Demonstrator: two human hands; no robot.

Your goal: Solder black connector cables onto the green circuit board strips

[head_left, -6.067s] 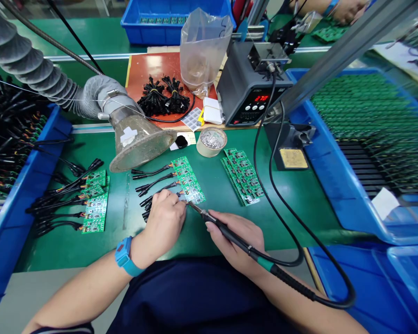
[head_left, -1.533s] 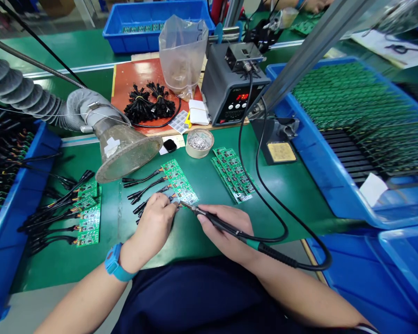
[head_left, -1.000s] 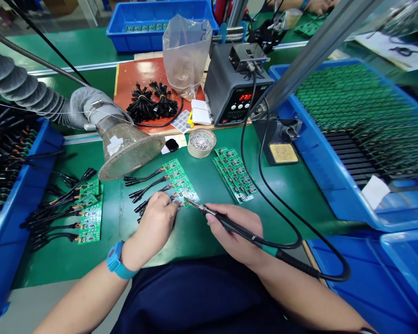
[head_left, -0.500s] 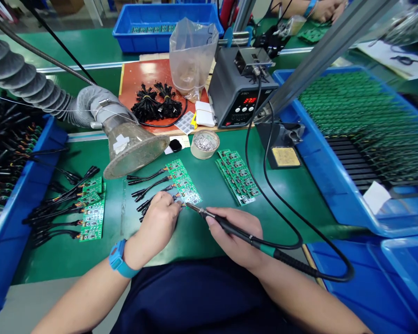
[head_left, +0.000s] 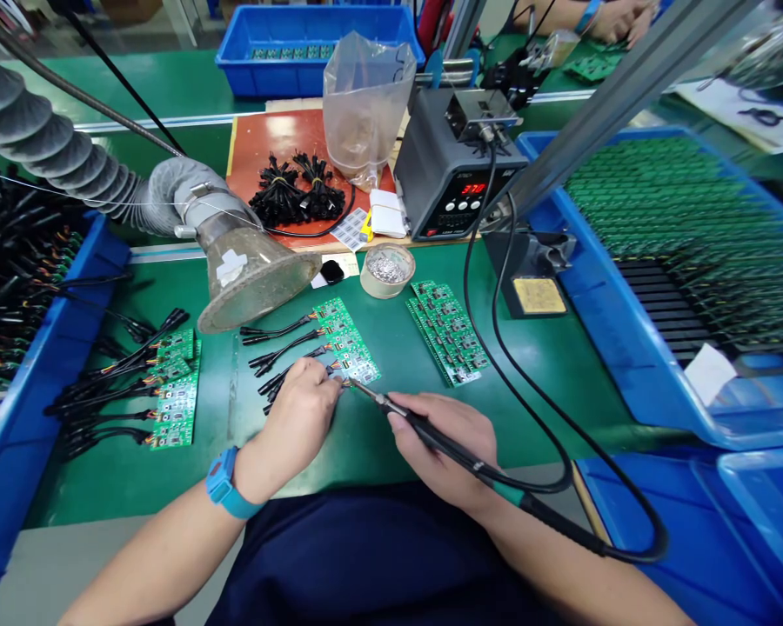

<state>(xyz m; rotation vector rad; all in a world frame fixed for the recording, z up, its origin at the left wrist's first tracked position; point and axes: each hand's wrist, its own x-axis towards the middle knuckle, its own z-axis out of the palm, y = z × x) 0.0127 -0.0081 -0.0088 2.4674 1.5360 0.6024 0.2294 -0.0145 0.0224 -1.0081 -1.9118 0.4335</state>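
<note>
1. Fingers (head_left: 334, 382) of the left hand (head_left: 300, 409) are pinched together at the near left of a row of green circuit boards (head_left: 345, 339); I judge they grip one of the black cables (head_left: 280, 350) by its wires, though the hand hides most of it.
2. From the right, the right hand (head_left: 457, 417) grips a soldering iron (head_left: 453, 454) pen-fashion. A second ago I saw its tip slightly right of those fingers, over the boards; now it is back just beside them. To me that puts the work at the row's near end; contact is too small to confirm.
3. Across the desk (head_left: 378, 452), cabled boards (head_left: 176, 409) lie left and stacked boards (head_left: 447, 330) right, both apart from the fingers.
4. Beyond, I see a tub (head_left: 377, 289) of silvery bits, with an extraction funnel (head_left: 248, 291) left of it.
5. Farther still, the soldering station (head_left: 424, 165) reads 370, as it did half a second ago; I take the heat as steady.
</note>
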